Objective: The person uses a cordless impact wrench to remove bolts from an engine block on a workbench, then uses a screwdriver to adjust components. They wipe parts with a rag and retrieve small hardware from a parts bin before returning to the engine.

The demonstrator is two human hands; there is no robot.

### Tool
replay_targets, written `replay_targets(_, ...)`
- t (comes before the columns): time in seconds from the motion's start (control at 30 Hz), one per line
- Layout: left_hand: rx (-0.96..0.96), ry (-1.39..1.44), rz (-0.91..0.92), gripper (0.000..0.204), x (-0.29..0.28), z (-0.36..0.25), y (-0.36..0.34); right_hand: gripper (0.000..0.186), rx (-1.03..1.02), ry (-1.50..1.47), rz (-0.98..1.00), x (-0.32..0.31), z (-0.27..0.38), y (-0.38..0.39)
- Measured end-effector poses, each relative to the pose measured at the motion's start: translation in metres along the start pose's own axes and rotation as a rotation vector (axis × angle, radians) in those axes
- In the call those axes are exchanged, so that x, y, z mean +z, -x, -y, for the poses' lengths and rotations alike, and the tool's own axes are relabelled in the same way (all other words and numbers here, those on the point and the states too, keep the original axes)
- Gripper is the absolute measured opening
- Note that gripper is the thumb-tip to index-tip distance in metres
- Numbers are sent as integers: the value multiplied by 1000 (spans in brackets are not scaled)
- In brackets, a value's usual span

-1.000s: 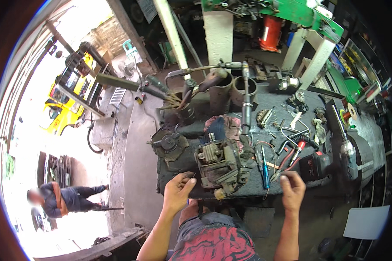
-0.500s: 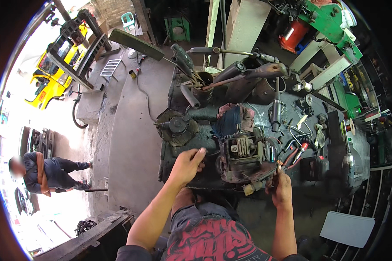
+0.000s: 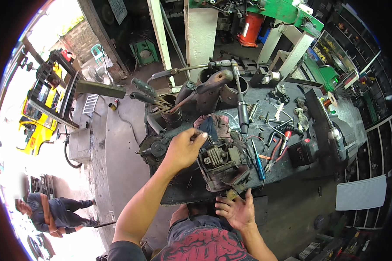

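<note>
A grimy metal machine part [image 3: 224, 167] with a finned top sits at the bench's front edge. Over its upper left, my left hand [image 3: 183, 150] has thumb and fingers pinched together at something too small to make out. My right hand [image 3: 237, 211] is palm up, fingers spread, just below a dull yellow fitting [image 3: 231, 194] on the part's lower end. Behind the part are bunched pink and dark rags [image 3: 220, 124]. A round dark housing [image 3: 157, 150] lies to its left; a blue screwdriver [image 3: 259, 167] and pliers [image 3: 272, 161] lie to its right.
The bench [image 3: 183, 182] carries metal canisters [image 3: 207, 106] with bars and pipes, a long handle [image 3: 241, 113], a black battery-like block [image 3: 305, 152], and a power tool [image 3: 339, 141]. A person [image 3: 52, 211] stands at left with crossed arms, near a yellow forklift [image 3: 35, 126].
My left hand has risen from the bench's front up to the top of the part. My right hand has moved from the part's right side to below it and opened. The view has shifted.
</note>
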State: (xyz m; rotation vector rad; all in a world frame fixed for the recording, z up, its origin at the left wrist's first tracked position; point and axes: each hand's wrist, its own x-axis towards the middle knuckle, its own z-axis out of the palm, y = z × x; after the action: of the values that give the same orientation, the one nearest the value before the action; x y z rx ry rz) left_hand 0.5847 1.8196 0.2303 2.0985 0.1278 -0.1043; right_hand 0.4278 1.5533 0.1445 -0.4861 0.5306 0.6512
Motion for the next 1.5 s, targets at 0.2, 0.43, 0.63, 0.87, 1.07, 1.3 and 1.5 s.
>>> replay_targets(0.2, 54, -192, 146, 47, 8, -14, -49, 92, -45, -141, -32, 28, -2, -16)
replay_targets(0.43, -139, -206, 167, 47, 28, 17, -99, 89, -85, -86, -103, 44, -4, -18)
replay_targets(0.63, 79, -466, 214, 49, 67, 76, -140, 79, -127, -41, -102, 52, -4, -15)
replay_targets(0.87, 32, 187, -2, 14, 36, 104, -131, 59, -247, -98, -96, 44, -8, -22)
replay_targets(1.07, 58, 1422, 98, 41, 6, 131, -72, 53, -266, -96, -107, 45, -6, -22)
replay_targets(1.3, -255, 1868, 261, 47, 47, 154, -65, 48, -304, -111, -97, 52, -7, -21)
replay_targets(1.5, 136, 44, 422, 57, 32, 59, -93, 50, -275, 8, -74, 59, -5, -19)
